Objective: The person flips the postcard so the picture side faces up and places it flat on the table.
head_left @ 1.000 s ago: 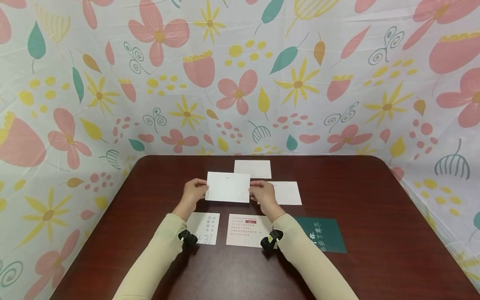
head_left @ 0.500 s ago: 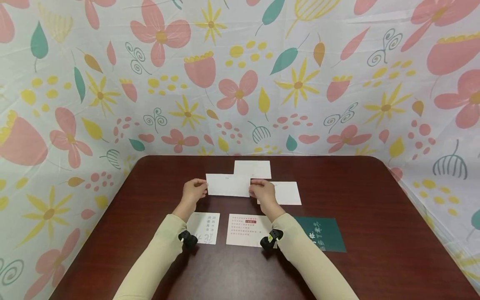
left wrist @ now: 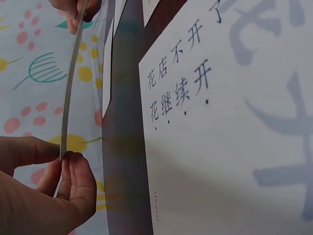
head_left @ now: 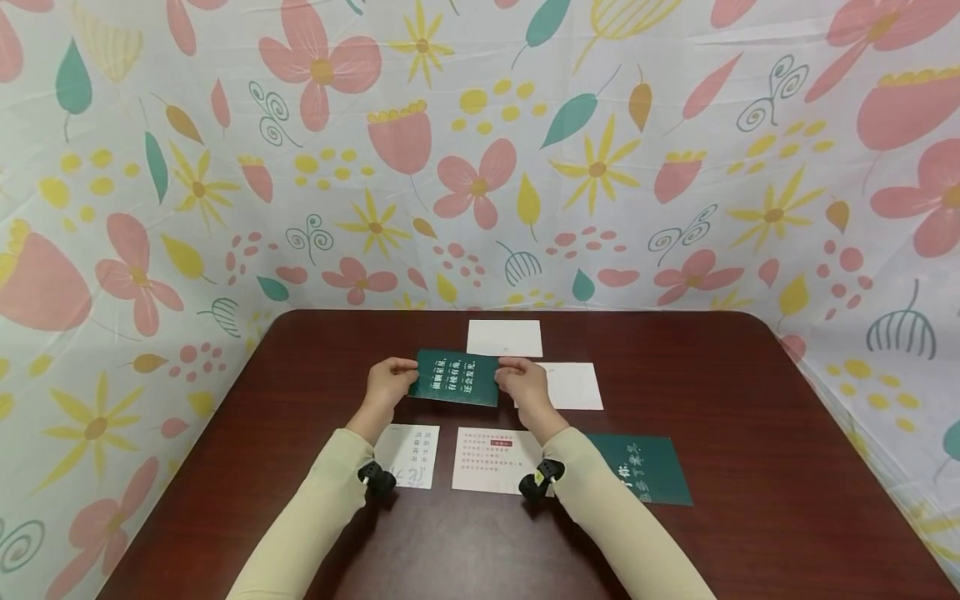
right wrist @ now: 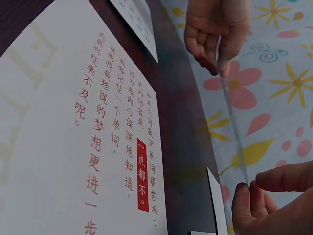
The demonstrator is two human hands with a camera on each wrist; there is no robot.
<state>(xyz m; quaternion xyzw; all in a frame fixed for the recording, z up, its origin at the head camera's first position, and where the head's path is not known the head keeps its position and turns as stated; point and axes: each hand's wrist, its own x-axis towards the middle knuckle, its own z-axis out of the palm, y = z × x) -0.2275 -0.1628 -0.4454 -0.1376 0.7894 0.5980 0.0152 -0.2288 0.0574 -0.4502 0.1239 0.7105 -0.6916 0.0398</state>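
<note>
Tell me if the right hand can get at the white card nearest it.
Probably yes: the white card lies close, its right part uncovered, though the right hand pinches the raised green card.

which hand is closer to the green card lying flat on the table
Right. The right hand is beyond the flat green card, to its left; the left hand is farther left.
</note>
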